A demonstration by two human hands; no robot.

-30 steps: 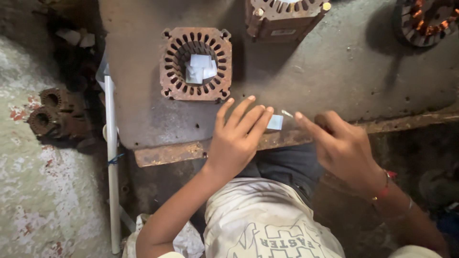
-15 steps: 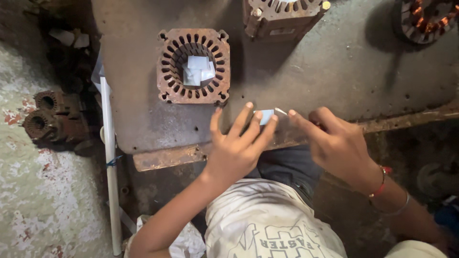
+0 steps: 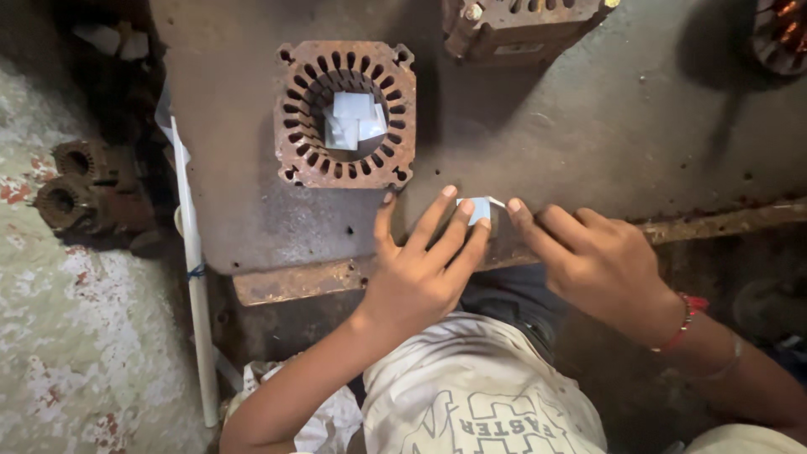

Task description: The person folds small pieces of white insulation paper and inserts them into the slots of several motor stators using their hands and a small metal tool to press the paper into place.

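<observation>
At your far left, two rusty motor parts (image 3: 80, 189) lie on the mottled floor, well apart from the work, and a white pipe (image 3: 192, 277) runs down along the left edge of the metal workbench (image 3: 588, 143). Further right, a rusty square stator core (image 3: 346, 113) sits flat on the bench with several white paper slips (image 3: 353, 120) lying loose in its round bore; bare bench surface lies between it and the front edge. Your left hand (image 3: 420, 269) rests just below that core, fingers spread and laid flat on the bench near its rusted front lip (image 3: 286, 282), with the fingertips pressing on a small white paper slip (image 3: 481, 208). That slip lies on the bench right by the front edge, between your two hands. Your right hand (image 3: 597, 265) comes in from the right with its fingers drawn together, the forefinger tip touching the slip's right corner. Behind your hands, a second stator block (image 3: 525, 25) stands at the top edge of the view, and a wound stator with copper coils (image 3: 782, 34) shows in the top right corner. The stretch of bench to the right of your right hand is open as far as the rusted lip runs.
</observation>
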